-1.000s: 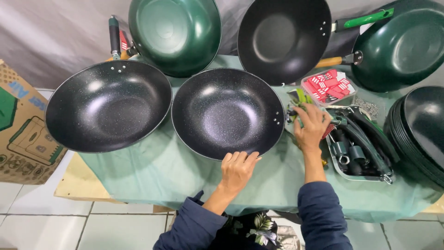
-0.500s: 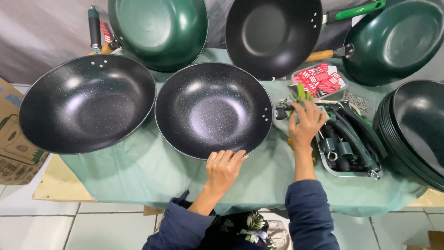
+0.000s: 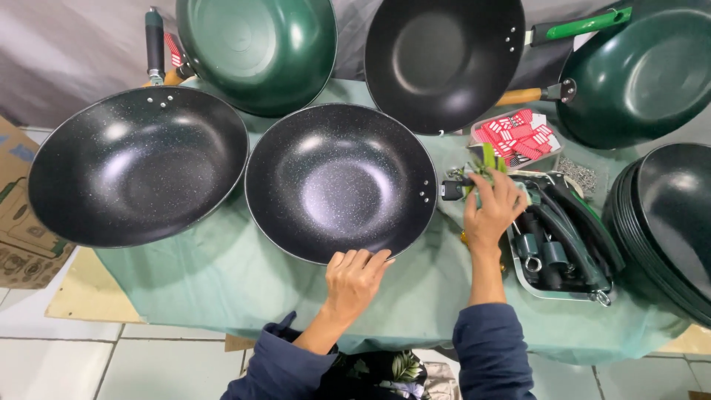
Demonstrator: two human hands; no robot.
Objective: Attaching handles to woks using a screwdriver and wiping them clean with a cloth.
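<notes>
A black speckled wok without a handle lies on the green cloth in the middle. My left hand rests on its near rim, fingers curled over the edge. My right hand is to the wok's right, fingers closed around a green-handled tool beside a small black part at the wok's side rivets.
A second speckled wok lies at the left. Green woks and a black wok lean at the back. A metal tray of black handles, red tags, stacked woks and a cardboard box surround them.
The view has shifted, so everything sits further left. My right hand has closed more tightly on the green tool near the wok's rivets. My left hand stays on the rim.
</notes>
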